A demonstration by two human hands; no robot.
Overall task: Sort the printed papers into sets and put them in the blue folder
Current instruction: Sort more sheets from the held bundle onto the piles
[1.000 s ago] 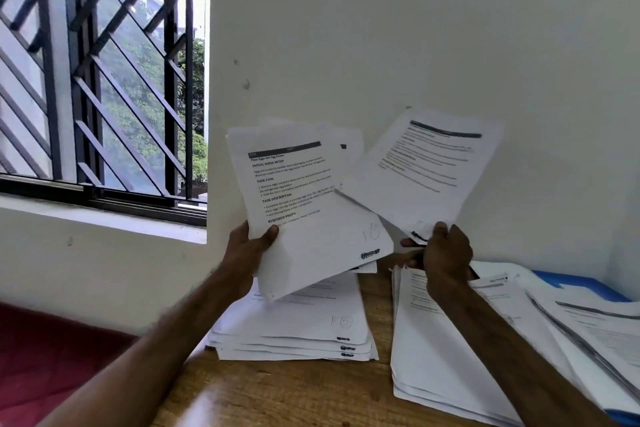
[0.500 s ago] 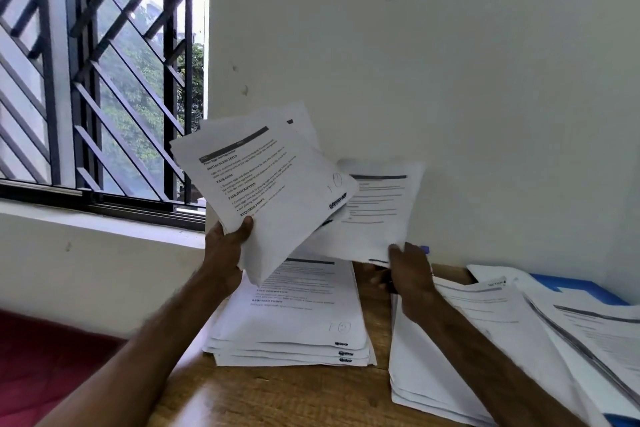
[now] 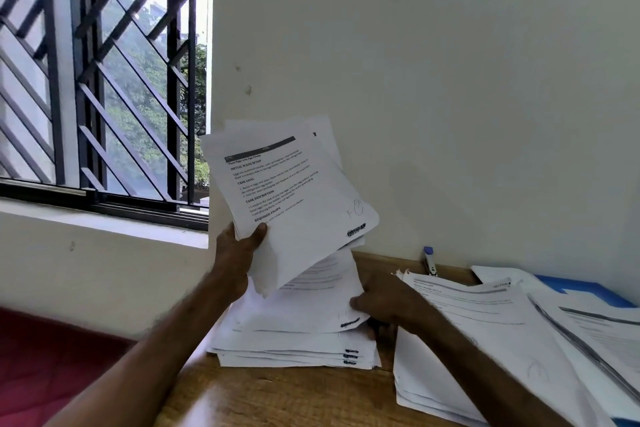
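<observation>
Foreground: a wooden table (image 3: 277,402) takes up the lower frame, with a red surface (image 3: 52,367) below its left edge. Two bare forearms reach in over it from the bottom.
Right pile (image 3: 485,315): a thick, loosely squared heap of printed pages lies on the right of the table, its sheets fanned and overlapping towards the far corner.
Left pile (image 3: 294,354): a neater stack of printed pages sits beside it, near the table's left edge, with dark logo marks lined up at the lower right corners.
Right hand (image 3: 388,302): it is low between the two piles and grips the top sheet (image 3: 304,308) of the left pile at its right edge. The thumb is on top and the fingers are curled underneath, and the page is bowed slightly upward.
Left hand (image 3: 239,250): it is raised above the left pile and clamped on a sheaf of printed papers (image 3: 298,198) at the lower left corner, with the thumb across the front page. The sheaf tilts to the right. Its front page shows a dark header bar, bold headings and a circled pen mark.
Blue folder (image 3: 595,293): it lies flat at the table's far right against the wall, mostly covered by loose pages, with only a blue corner showing.
Stapler (image 3: 429,260): a small blue-topped one stands at the table's back edge, touching the wall.
Background: a pale wall (image 3: 450,80) on the right, and a window grille (image 3: 104,80) of dark diagonal bars on the left with green trees beyond it.
</observation>
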